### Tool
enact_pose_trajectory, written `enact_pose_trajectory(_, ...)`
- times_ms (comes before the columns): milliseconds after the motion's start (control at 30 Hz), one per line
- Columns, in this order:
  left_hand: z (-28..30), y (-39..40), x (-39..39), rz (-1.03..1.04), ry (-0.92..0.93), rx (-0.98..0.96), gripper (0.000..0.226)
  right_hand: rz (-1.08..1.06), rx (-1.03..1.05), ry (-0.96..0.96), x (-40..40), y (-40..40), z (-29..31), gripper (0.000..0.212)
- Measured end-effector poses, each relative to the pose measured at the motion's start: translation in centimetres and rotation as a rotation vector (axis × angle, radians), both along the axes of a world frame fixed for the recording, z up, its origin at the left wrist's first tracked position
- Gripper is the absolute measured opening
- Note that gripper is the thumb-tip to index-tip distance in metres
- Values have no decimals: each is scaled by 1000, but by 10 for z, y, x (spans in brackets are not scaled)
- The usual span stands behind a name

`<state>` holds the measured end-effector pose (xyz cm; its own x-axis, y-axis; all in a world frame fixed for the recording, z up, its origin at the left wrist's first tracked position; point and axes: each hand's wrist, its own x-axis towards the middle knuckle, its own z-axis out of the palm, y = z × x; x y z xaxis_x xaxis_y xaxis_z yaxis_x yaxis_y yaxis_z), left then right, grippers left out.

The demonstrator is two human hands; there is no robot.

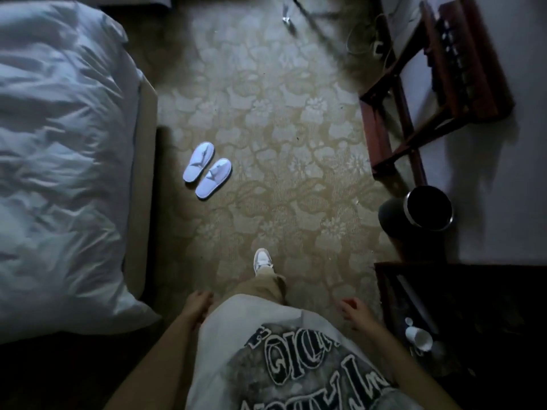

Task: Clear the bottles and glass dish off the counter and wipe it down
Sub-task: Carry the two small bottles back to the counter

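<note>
Landmark: bed point(59, 161), filling the view's left side. Dim room. Patterned carpet point(281, 143) runs as an open lane from bed edge across to wooden luggage rack point(438, 84) on the far side. Dark bin point(429, 208) stands nearer than the rack, same side. Slippers point(207, 170) lie just off the bed edge: trip risk if the step drifts bedward in this light. Dark counter corner point(444, 321) holds white cups point(418, 337); bottles, glass dish not discernible. Left hand point(196, 306) and right hand point(353, 313) loose, empty.
</note>
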<state>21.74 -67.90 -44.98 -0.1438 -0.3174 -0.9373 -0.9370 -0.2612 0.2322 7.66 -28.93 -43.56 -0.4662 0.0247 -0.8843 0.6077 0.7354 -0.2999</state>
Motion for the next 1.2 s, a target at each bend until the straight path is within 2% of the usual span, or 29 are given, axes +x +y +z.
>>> enact_pose_trajectory(67, 19, -35, -74, -8, 94, -13, 27, -31, 32, -14, -33, 2, -13, 7)
enact_pose_trajectory(133, 48, -68, -149, -75, 196, -39, 23, 0, 55, -22, -67, -8, -17, 17)
enact_pose_trajectory(300, 75, -142, -291, -114, 406, -153, 24, 70, 70, -29, -175, -77, -6, 21)
enact_pose_trajectory(433, 56, -176, -345, -82, 338, -135, 29, 126, 11, -37, -285, -148, -16, 18)
enact_pose_trajectory(533, 34, -196, -359, 69, 151, -109, 25, 163, -27, -15, -387, -216, -19, 21)
enact_pose_trajectory(633, 37, -208, -372, 212, 1, -95, 26, 190, -99, 8, -485, -288, 2, 24)
enact_pose_trajectory(800, 35, -256, -443, 229, -8, -111, 28, 276, -212, 148, -646, -404, 38, 26)
enact_pose_trajectory(900, 5, -300, -505, 241, 8, -41, 29, 302, -214, 153, -721, -448, 41, 25)
enact_pose_trajectory(1067, 12, -388, -675, 306, 43, 28, 22, 228, -106, 101, -815, -483, 26, 23)
enact_pose_trajectory(1200, 10, -481, -821, 182, 82, -28, 19, 98, 17, 38, -863, -491, 22, 22)
